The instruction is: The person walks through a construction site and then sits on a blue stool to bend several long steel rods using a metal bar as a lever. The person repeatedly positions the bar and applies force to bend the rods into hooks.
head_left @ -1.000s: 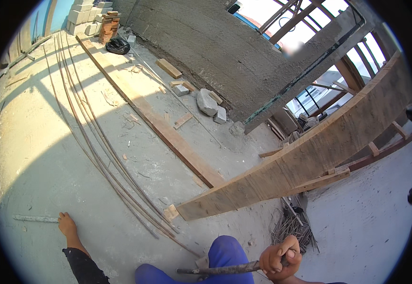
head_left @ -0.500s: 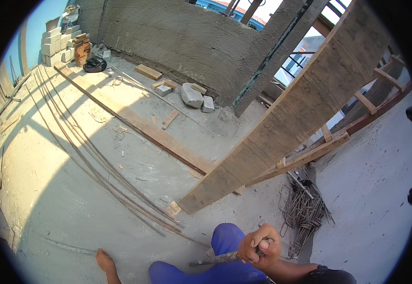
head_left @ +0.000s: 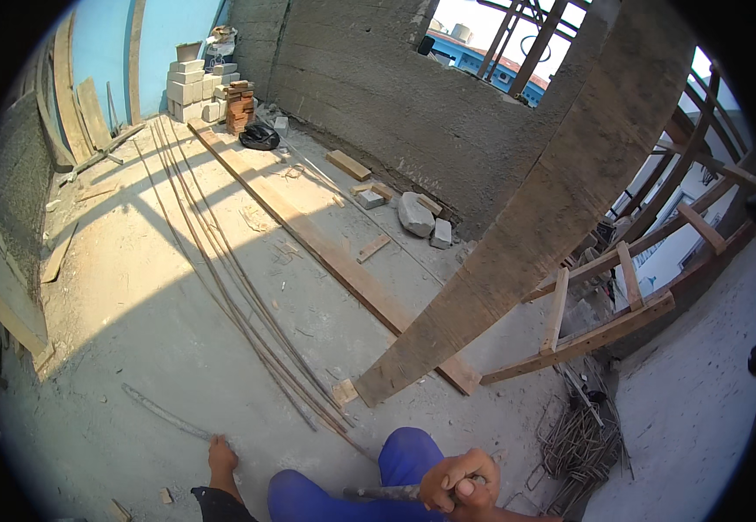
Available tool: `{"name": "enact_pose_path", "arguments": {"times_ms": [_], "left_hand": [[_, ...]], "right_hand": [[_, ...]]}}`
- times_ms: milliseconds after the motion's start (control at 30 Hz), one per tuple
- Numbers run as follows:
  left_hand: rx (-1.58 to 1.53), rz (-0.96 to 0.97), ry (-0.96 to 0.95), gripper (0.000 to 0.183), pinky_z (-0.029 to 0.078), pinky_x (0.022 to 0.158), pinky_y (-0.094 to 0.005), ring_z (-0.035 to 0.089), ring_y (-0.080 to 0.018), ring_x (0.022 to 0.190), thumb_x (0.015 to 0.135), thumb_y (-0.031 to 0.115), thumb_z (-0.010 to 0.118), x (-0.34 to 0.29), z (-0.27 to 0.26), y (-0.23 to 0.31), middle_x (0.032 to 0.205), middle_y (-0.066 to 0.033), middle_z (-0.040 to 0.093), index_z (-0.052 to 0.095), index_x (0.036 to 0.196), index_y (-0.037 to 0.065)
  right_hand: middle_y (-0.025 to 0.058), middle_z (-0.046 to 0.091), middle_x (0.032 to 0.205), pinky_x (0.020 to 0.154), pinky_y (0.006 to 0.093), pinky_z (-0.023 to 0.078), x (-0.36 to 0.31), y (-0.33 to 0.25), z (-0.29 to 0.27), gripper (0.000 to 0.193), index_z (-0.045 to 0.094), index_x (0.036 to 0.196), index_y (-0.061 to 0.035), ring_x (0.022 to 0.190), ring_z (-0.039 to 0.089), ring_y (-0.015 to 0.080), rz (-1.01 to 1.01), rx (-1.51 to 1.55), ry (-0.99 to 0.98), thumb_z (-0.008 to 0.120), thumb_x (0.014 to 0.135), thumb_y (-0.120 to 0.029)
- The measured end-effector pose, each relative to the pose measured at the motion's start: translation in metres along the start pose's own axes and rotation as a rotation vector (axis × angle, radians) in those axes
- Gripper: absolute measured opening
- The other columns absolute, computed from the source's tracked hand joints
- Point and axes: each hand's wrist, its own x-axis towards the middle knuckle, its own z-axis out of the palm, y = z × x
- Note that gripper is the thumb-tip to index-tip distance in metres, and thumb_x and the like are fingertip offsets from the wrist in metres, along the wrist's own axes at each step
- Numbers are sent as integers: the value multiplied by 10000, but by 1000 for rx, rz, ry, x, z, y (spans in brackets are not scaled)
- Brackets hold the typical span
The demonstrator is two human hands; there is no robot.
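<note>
At the lower left, my left hand (head_left: 221, 454) is closed around the near end of a slightly curved grey rod (head_left: 166, 413). The rod's far end points up and left over the concrete floor. My right hand (head_left: 460, 481), in a fist in front of my blue-trousered knees (head_left: 408, 448), grips a dark, dirt-covered bar (head_left: 379, 492). That bar sticks out to the left of the fist; its other end is hidden by the hand.
Several long rebars (head_left: 239, 313) run along the floor ahead. A wide plank (head_left: 517, 252) slants up at the right, beside a wooden ladder (head_left: 582, 350). Bent steel pieces (head_left: 579, 448) are heaped at lower right. Blocks (head_left: 188, 87) and bricks (head_left: 240, 106) are stacked far off.
The view has turned left, so the surroundings sit further right. The grey rod now slopes more steeply, its held end lower. Both hands keep their grips.
</note>
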Motion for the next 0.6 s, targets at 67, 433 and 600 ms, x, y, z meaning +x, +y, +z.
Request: {"name": "enact_pose_path", "arguments": {"times_ms": [67, 433, 600], "left_hand": [[28, 7, 222, 469, 479, 1042, -452, 505, -369, 1274, 849, 125, 643, 5, 9, 1, 1364, -161, 545, 596, 1314, 88], [630, 264, -197, 272, 419, 1029, -455, 499, -266, 1274, 970, 241, 577, 51, -24, -8, 1327, -35, 579, 686, 1218, 215], [590, 421, -66, 290, 448, 974, -458, 540, -278, 1215, 878, 276, 663, 44, -20, -7, 1217, -32, 630, 695, 1152, 184]], "right_hand": [[113, 530, 551, 419, 390, 402, 1, -4, 0, 265, 572, 1002, -35, 420, 466, 222, 42, -39, 72, 578, 1021, -299], [50, 425, 510, 390, 309, 316, 43, 11, 3, 268, 503, 948, -71, 390, 344, 139, 24, -145, 218, 575, 1020, -319], [92, 476, 548, 426, 344, 431, 45, 18, -12, 182, 482, 943, -27, 433, 432, 152, -10, -65, 234, 507, 1007, -196]]}}
